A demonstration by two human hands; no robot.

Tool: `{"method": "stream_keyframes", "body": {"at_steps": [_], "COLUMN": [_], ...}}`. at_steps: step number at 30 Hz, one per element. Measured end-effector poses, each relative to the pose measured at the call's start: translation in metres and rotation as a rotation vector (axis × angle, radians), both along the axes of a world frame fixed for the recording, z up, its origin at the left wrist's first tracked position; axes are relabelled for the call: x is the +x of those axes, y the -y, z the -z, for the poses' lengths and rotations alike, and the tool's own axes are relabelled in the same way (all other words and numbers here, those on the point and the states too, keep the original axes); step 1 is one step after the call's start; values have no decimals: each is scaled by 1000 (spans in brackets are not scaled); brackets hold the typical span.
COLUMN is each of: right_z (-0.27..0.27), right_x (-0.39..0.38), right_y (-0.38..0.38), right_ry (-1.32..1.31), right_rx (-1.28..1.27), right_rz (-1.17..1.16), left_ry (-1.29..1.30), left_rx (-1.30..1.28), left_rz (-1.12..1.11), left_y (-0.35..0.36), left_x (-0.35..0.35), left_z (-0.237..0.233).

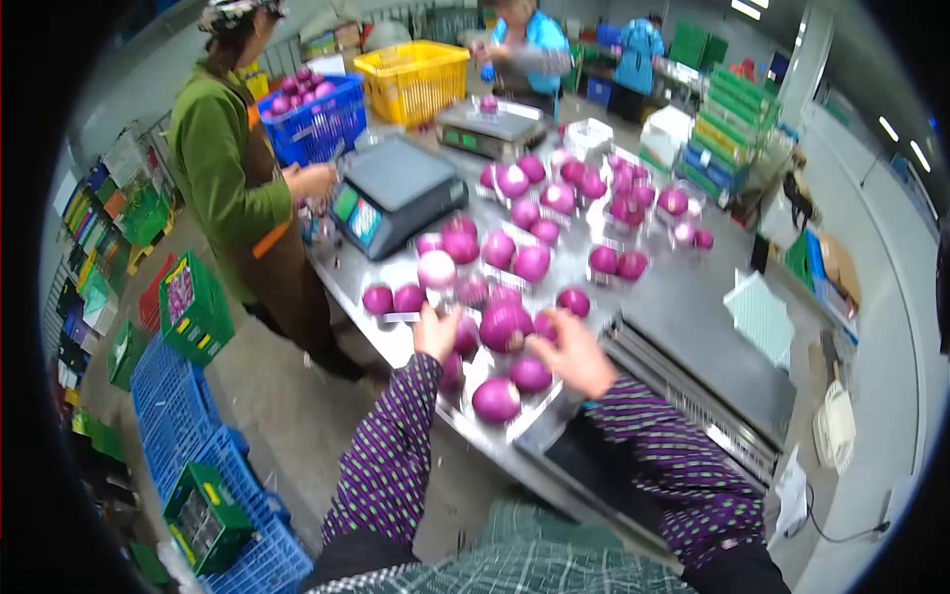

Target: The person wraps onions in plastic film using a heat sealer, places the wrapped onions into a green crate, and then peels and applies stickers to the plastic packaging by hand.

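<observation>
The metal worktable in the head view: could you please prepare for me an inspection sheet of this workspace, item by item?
Surface: metal table, largely covered around the hands.
Job's things: purple onions, many in pale trays.
Clutter: scale at left; pale sheet at right.
Hands: left hand and right hand, bare, either side of a large onion; grip unclear.
Cables: one dark cable, low at far right.
Surroundings: green-sleeved person at left; yellow basket; stacked crates; more people behind.

White ceiling tubes (889, 129) light the scene, blur softens the onions (506, 325), and fisheye distortion bends the edges.
</observation>
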State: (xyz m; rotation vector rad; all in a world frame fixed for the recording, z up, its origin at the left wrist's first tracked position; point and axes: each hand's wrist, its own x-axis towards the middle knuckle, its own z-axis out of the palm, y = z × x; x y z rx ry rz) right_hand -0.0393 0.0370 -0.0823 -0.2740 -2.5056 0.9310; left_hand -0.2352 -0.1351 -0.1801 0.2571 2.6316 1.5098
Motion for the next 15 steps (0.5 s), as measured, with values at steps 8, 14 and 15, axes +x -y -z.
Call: {"method": "stream_keyframes", "body": {"at_steps": [8, 14, 15], "right_z": [16, 13, 1], "right_x": [-97, -71, -60], "right_y": [25, -7, -9], "right_ry": [614, 420, 354], "right_rx": [111, -140, -179], "right_rz": [164, 11, 7], "left_ry": [-162, 309, 340], "left_rx": [-116, 383, 474], "left_rz": [44, 137, 148], "left_y": [-36, -24, -25], "left_x": [-12, 16, 21], "left_z": [-4, -59, -74]}}
